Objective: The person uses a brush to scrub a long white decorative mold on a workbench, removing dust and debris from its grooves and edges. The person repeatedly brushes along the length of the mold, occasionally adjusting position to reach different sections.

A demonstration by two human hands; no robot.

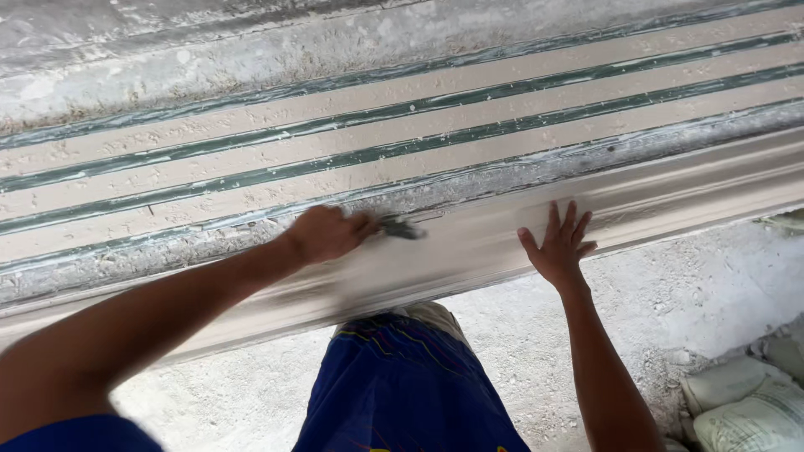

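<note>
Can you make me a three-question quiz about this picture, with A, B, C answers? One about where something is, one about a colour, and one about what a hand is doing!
1. Where is the right hand?
A. Flat on the pale moulding
B. On the sacks
C. In a pocket

2. What colour are the thin stripes between the pale bands?
A. Red
B. Green
C. Yellow

3. What is the left hand doing?
A. Hanging open
B. Resting on the floor
C. Gripping a small dark tool

Answers:
1 A, its spread fingers press on the moulding.
2 B, the narrow lines look dark green.
3 C, its fingers are closed round the tool, which sits against the moulding.
</note>
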